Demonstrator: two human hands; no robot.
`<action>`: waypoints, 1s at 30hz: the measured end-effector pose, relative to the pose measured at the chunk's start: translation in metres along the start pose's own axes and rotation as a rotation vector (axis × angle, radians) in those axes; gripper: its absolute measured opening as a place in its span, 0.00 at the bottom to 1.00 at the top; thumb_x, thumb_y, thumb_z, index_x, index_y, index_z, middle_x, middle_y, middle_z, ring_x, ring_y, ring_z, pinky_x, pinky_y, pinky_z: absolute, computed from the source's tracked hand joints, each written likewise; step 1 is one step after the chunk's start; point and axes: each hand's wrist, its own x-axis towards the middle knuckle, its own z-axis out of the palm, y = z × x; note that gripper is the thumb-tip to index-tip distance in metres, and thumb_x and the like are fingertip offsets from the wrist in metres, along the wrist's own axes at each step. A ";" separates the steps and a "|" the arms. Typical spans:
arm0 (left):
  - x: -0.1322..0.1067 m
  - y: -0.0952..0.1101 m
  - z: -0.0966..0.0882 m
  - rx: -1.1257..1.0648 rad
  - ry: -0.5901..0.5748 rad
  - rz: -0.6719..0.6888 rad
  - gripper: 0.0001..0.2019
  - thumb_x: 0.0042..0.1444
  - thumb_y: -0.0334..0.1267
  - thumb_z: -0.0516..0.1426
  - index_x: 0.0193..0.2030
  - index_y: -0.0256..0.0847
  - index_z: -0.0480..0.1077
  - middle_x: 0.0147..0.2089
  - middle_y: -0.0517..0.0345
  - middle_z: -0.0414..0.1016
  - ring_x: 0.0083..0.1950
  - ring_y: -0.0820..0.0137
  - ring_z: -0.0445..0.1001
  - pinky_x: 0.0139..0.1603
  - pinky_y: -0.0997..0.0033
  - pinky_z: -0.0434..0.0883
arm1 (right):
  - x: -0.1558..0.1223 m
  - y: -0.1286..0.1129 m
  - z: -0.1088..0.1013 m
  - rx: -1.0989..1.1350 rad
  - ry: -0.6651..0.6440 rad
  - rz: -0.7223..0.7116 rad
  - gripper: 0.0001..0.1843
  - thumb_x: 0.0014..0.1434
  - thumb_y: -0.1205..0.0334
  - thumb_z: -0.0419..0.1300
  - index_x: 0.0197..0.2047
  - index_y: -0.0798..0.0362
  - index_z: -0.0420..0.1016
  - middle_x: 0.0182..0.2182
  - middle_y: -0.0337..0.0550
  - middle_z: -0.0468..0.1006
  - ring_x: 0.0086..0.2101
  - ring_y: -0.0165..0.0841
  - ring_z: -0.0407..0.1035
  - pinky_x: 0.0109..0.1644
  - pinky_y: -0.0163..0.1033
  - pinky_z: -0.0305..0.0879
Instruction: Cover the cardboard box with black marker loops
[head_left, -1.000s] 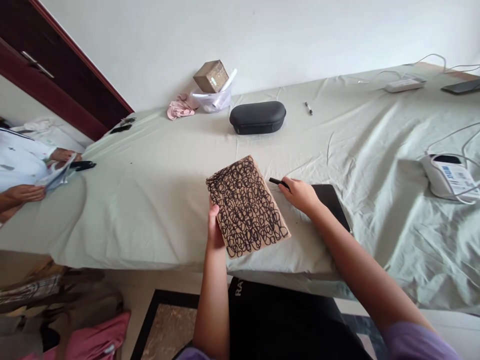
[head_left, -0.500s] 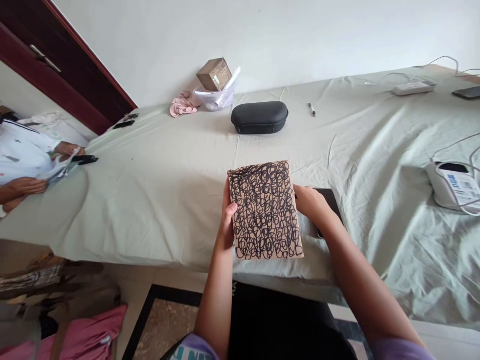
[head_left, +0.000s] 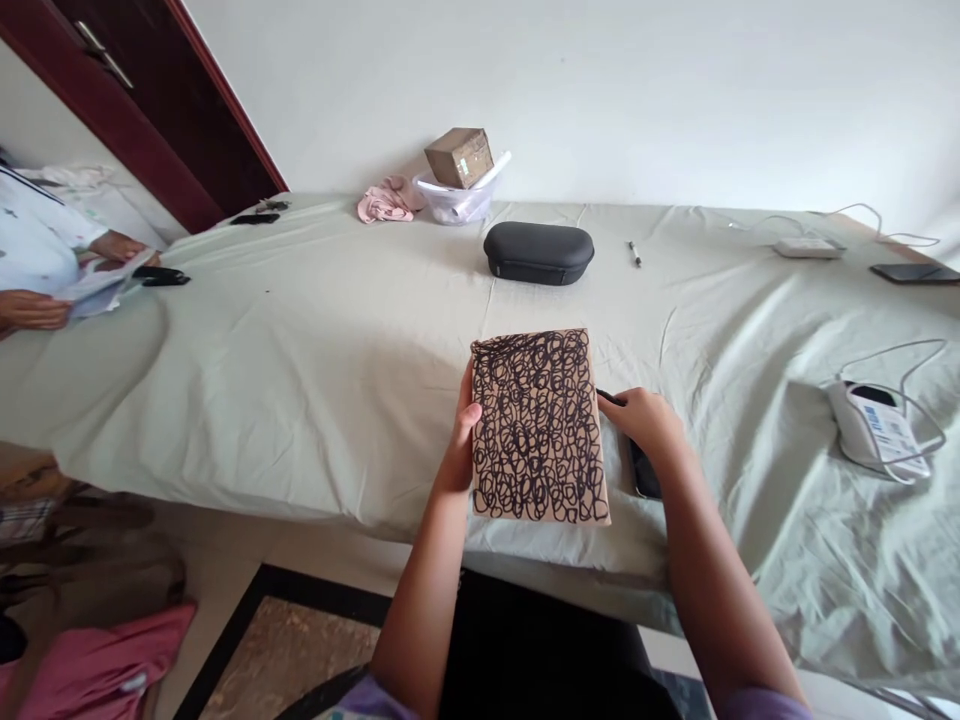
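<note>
A: Why is the cardboard piece (head_left: 536,430) held by its edge like that?

B: The left hand (head_left: 461,435) has it clamped at nine o'clock, thumb on the front, the other fingers mostly hidden. I'd guess that grip is chosen to steady it while leaving nearly all of the black-looped face uncovered.

A: And the right hand (head_left: 649,425)?

B: Closed round a black pen (head_left: 611,398), at three o'clock from the cardboard. The pen points at the right edge; whether its end touches or passes behind, I can't tell. The low grip probably keeps that wrist out of the way of the face.

A: So the hands are apart?

B: Yes, with the cardboard between them, over the near side of the bench (head_left: 300,380). I can't tell whether its lower edge rests on the cloth.

A: What else is near?

B: A flat black device (head_left: 645,472) between three and four o'clock, partly covered by the right hand. The black case (head_left: 538,252) sits at twelve, well apart, perhaps put there to leave room.
</note>
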 end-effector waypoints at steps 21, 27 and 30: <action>0.002 -0.003 0.002 -0.001 -0.045 0.089 0.37 0.65 0.53 0.62 0.79 0.59 0.56 0.84 0.58 0.54 0.84 0.49 0.52 0.82 0.42 0.54 | -0.021 -0.091 -0.089 1.121 -0.188 -1.066 0.45 0.54 0.16 0.55 0.60 0.41 0.61 0.24 0.33 0.69 0.20 0.36 0.68 0.27 0.46 0.68; 0.004 -0.005 0.005 0.044 0.028 0.149 0.41 0.63 0.55 0.62 0.80 0.58 0.54 0.83 0.56 0.56 0.86 0.49 0.45 0.84 0.43 0.50 | -0.019 -0.134 -0.053 1.224 0.043 -1.035 0.19 0.72 0.36 0.54 0.46 0.44 0.64 0.19 0.28 0.65 0.17 0.28 0.55 0.23 0.37 0.51; 0.004 -0.006 0.004 0.077 0.047 0.151 0.41 0.63 0.55 0.62 0.80 0.58 0.53 0.83 0.57 0.55 0.86 0.49 0.43 0.85 0.43 0.48 | -0.020 -0.136 -0.049 1.126 0.041 -0.960 0.12 0.70 0.47 0.58 0.49 0.44 0.66 0.19 0.26 0.59 0.18 0.28 0.52 0.24 0.36 0.48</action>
